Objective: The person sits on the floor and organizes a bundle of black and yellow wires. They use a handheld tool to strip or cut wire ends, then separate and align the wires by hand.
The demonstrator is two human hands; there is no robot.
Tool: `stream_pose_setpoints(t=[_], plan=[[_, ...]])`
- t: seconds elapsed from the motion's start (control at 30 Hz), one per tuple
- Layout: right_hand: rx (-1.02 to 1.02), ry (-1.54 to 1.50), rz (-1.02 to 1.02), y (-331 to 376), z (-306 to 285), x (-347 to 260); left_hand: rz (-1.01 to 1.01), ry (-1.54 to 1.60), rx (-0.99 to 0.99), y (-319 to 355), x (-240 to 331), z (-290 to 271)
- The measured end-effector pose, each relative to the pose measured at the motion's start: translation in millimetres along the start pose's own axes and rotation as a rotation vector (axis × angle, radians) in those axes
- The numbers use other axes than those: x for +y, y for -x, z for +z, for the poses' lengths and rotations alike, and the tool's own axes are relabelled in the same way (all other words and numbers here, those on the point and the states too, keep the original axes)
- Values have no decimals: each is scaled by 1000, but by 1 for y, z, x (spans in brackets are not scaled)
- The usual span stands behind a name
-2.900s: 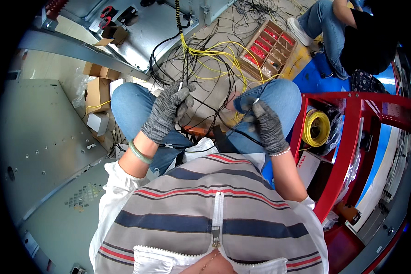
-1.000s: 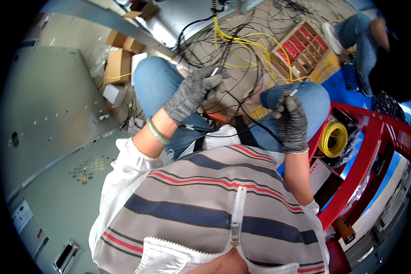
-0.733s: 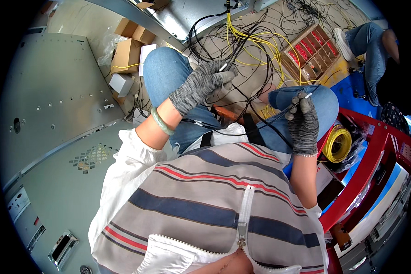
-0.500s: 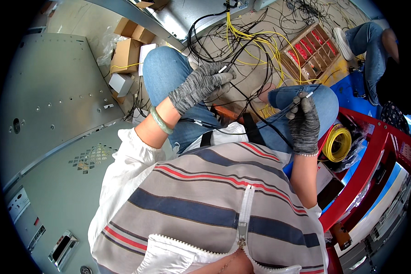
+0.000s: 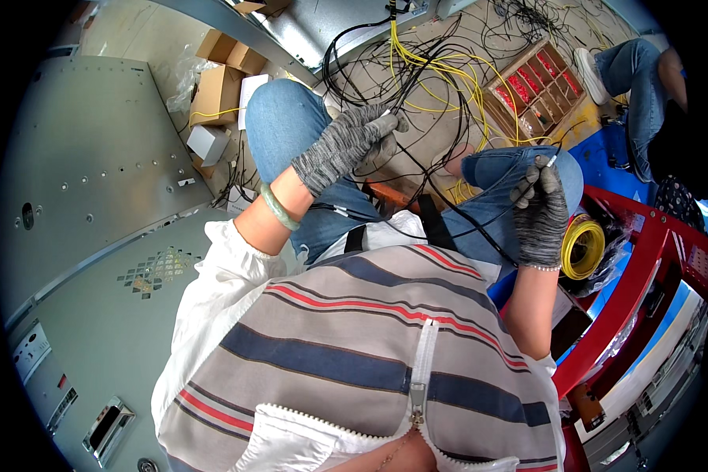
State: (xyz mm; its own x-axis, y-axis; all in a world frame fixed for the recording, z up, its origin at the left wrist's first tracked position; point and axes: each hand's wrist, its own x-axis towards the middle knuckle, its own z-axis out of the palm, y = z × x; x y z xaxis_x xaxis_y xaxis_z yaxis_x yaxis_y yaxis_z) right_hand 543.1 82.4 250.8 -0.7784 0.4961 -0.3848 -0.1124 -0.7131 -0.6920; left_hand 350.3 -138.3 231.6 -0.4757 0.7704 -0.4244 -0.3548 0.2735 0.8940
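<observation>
Both of my hands wear grey knit gloves. My left hand (image 5: 344, 148), above my left knee, is closed on black cables; a bit of white shows at its fingertips. My right hand (image 5: 541, 214), by my right knee, pinches a thin black wire whose white marker sleeve (image 5: 552, 160) sticks out past the fingertips. Black cables (image 5: 417, 163) run down from my left hand across my lap. Another black cable (image 5: 480, 226) passes over my right thigh toward the right wrist. White labels (image 5: 341, 211) sit on cables beneath my left forearm.
Tangled black and yellow cables (image 5: 440, 67) spread over the floor ahead. Beyond my right knee lies a divided wooden box (image 5: 536, 88) of small red parts. Cardboard boxes (image 5: 216, 94) and a metal cabinet panel (image 5: 94, 141) stand left. A red frame (image 5: 617, 334) and yellow coil (image 5: 583, 245) are right, near another person's leg (image 5: 636, 86).
My right hand has moved right and slightly down, drawing the wire with the white sleeve outward. The left hand stays nearly in place, with its white sleeve now less visible.
</observation>
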Motion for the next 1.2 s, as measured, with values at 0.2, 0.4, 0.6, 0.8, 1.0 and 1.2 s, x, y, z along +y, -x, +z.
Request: stream_pose_setpoints(t=[0.2,0.4,0.6,0.8,1.0,1.2], plan=[[26,48,-11,0,-1,2,-3,-115,-8,1,2,-2],[14,56,12,0,4,6,17,99,-67,9,13,5],[-3,31,55,1,8,14,-45,233,-170,15,25,18],[-53,36,77,0,8,19,-21,312,-159,13,17,22],[-36,125,52,2,9,18,-25,243,-154,11,25,31],[-57,171,55,1,11,19,-4,262,-181,10,23,34]])
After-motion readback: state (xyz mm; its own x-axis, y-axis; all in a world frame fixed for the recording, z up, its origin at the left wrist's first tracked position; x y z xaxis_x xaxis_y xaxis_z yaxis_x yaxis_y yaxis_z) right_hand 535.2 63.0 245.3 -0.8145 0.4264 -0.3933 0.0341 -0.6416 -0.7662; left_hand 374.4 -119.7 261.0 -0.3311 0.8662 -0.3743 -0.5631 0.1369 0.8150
